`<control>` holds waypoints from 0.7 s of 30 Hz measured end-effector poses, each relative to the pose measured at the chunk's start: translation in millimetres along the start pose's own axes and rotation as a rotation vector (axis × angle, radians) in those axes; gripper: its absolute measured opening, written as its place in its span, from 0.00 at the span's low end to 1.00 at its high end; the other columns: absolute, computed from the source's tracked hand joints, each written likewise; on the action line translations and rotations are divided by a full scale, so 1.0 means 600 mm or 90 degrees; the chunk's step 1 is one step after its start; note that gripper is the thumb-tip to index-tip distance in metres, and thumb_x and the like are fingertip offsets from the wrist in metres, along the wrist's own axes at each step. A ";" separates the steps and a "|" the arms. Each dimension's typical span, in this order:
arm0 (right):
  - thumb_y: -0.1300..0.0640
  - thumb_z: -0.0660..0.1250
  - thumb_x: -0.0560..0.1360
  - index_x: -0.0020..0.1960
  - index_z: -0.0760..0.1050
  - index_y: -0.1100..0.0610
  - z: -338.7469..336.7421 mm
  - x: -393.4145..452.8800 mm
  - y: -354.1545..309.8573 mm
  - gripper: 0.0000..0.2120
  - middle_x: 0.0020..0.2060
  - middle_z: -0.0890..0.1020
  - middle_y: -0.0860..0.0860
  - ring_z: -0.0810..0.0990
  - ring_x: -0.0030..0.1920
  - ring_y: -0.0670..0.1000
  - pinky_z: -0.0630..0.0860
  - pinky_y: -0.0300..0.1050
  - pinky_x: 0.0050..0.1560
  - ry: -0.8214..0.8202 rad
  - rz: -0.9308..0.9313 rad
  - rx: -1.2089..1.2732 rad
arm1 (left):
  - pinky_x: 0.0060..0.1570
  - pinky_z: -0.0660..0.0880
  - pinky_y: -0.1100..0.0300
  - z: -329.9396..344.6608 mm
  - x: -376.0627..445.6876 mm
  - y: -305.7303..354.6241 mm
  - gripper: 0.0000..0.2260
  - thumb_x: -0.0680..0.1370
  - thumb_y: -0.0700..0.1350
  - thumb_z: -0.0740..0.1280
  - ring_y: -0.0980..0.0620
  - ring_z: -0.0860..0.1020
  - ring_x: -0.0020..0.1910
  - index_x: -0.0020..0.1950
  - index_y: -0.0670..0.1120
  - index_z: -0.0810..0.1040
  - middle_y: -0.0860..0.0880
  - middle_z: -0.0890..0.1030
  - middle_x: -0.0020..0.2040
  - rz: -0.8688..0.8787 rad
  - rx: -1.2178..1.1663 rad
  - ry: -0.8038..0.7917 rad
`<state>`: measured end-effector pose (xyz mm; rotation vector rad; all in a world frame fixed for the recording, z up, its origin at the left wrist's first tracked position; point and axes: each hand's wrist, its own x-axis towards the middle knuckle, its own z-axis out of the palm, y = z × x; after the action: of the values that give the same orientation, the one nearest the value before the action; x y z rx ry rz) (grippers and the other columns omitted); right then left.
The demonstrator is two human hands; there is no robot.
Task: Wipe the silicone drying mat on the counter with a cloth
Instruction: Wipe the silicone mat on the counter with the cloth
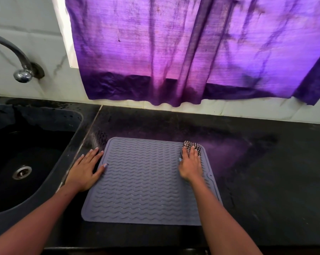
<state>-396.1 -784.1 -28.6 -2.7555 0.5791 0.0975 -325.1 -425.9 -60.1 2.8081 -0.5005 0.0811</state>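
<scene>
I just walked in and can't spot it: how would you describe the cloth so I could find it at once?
Start at the purple curtain and drop to the black counter below it, where a grey wavy-ribbed mat lies. At the mat's far right corner, the right hand presses flat on a small bunched cloth. Its dark-and-light checked weave is the only pattern among plain surfaces.

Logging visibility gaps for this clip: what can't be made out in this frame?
Head view only:
- Most of the cloth: covered by the right hand.
- Mat wet or dirty: sheen too faint to tell.
- Left hand: palm contact with the counter is hidden beneath it.
- Tap: its spout is cut off by the left edge.
</scene>
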 end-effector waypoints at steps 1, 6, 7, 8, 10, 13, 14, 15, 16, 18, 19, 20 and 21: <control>0.52 0.50 0.81 0.77 0.38 0.53 0.001 0.001 0.001 0.29 0.75 0.36 0.57 0.36 0.76 0.55 0.38 0.50 0.76 -0.007 -0.003 0.000 | 0.74 0.47 0.55 -0.001 0.001 0.000 0.39 0.70 0.69 0.39 0.54 0.53 0.76 0.75 0.50 0.58 0.49 0.57 0.76 0.000 0.001 0.000; 0.59 0.54 0.80 0.77 0.43 0.52 -0.010 0.004 0.004 0.30 0.76 0.39 0.54 0.39 0.76 0.54 0.40 0.50 0.76 -0.014 -0.013 0.036 | 0.74 0.47 0.55 -0.001 0.000 -0.001 0.39 0.70 0.69 0.39 0.54 0.53 0.75 0.75 0.50 0.58 0.50 0.57 0.76 0.002 -0.003 0.002; 0.61 0.54 0.80 0.77 0.45 0.52 -0.011 0.008 0.005 0.29 0.76 0.41 0.54 0.41 0.77 0.54 0.42 0.50 0.76 -0.005 -0.018 0.067 | 0.74 0.47 0.55 -0.003 -0.001 0.000 0.39 0.70 0.69 0.39 0.54 0.53 0.75 0.75 0.50 0.58 0.50 0.57 0.76 0.004 -0.004 0.003; 0.63 0.55 0.79 0.77 0.49 0.52 -0.013 0.015 0.007 0.29 0.77 0.44 0.54 0.44 0.77 0.54 0.45 0.49 0.76 0.006 -0.019 0.126 | 0.74 0.47 0.55 -0.004 -0.001 0.001 0.40 0.70 0.69 0.39 0.54 0.53 0.75 0.75 0.50 0.58 0.50 0.57 0.76 0.005 -0.004 0.004; 0.69 0.55 0.78 0.75 0.60 0.54 -0.024 0.029 0.012 0.27 0.76 0.55 0.55 0.54 0.76 0.54 0.54 0.44 0.73 0.014 0.014 0.329 | 0.74 0.47 0.55 -0.006 -0.001 0.002 0.40 0.69 0.69 0.39 0.54 0.54 0.75 0.75 0.50 0.59 0.49 0.58 0.76 0.005 -0.006 0.006; 0.66 0.56 0.79 0.70 0.68 0.56 -0.064 0.039 0.019 0.21 0.68 0.72 0.56 0.73 0.65 0.55 0.68 0.42 0.62 0.098 0.139 0.584 | 0.74 0.47 0.55 -0.007 -0.001 0.002 0.40 0.69 0.70 0.39 0.54 0.54 0.75 0.75 0.50 0.59 0.50 0.58 0.76 0.007 -0.011 0.005; 0.65 0.57 0.79 0.70 0.69 0.54 -0.075 0.040 0.026 0.20 0.67 0.73 0.56 0.73 0.64 0.56 0.69 0.44 0.63 0.141 0.161 0.560 | 0.74 0.47 0.55 -0.006 -0.001 0.002 0.40 0.69 0.70 0.39 0.54 0.54 0.75 0.75 0.50 0.59 0.50 0.58 0.76 0.006 -0.012 0.007; 0.64 0.57 0.79 0.70 0.68 0.53 -0.084 0.037 0.033 0.21 0.68 0.72 0.56 0.72 0.66 0.57 0.68 0.46 0.65 0.168 0.161 0.487 | 0.74 0.47 0.55 -0.006 -0.001 0.002 0.40 0.69 0.70 0.39 0.54 0.54 0.75 0.75 0.50 0.59 0.50 0.58 0.76 0.005 -0.013 0.008; 0.65 0.57 0.78 0.71 0.67 0.54 -0.091 0.031 0.040 0.22 0.70 0.69 0.56 0.68 0.69 0.58 0.64 0.47 0.68 0.186 0.137 0.399 | 0.74 0.47 0.55 -0.006 -0.001 0.001 0.40 0.69 0.70 0.39 0.54 0.54 0.75 0.75 0.50 0.59 0.50 0.58 0.76 0.006 -0.012 0.008; 0.68 0.56 0.77 0.73 0.64 0.57 -0.090 0.008 0.049 0.25 0.73 0.64 0.58 0.60 0.73 0.58 0.57 0.49 0.73 0.188 0.049 0.236 | 0.74 0.47 0.55 -0.005 0.000 0.001 0.40 0.70 0.70 0.40 0.54 0.54 0.75 0.75 0.50 0.59 0.50 0.58 0.76 0.009 -0.011 0.008; 0.69 0.56 0.76 0.73 0.63 0.59 -0.079 -0.005 0.051 0.26 0.73 0.62 0.60 0.59 0.74 0.60 0.56 0.51 0.73 0.172 0.020 0.171 | 0.74 0.47 0.55 -0.005 0.000 0.000 0.40 0.70 0.70 0.40 0.54 0.53 0.75 0.75 0.50 0.59 0.50 0.58 0.76 0.010 -0.012 0.009; 0.69 0.56 0.76 0.73 0.61 0.60 -0.062 -0.017 0.054 0.26 0.73 0.60 0.61 0.57 0.74 0.61 0.55 0.53 0.73 0.145 0.011 0.117 | 0.74 0.47 0.55 -0.004 0.000 0.000 0.40 0.70 0.70 0.40 0.54 0.54 0.75 0.75 0.50 0.59 0.50 0.58 0.76 0.010 -0.014 0.010; 0.67 0.56 0.76 0.74 0.58 0.61 -0.043 -0.030 0.054 0.26 0.74 0.57 0.62 0.55 0.74 0.61 0.54 0.53 0.73 0.112 0.017 0.072 | 0.74 0.48 0.54 -0.004 0.000 0.000 0.40 0.70 0.70 0.40 0.54 0.54 0.75 0.75 0.50 0.59 0.49 0.58 0.76 0.011 -0.014 0.011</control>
<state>-425.7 -813.8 -11.4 -2.6629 0.6452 -0.1687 -325.2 -425.2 -58.1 2.7787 -0.5192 0.1026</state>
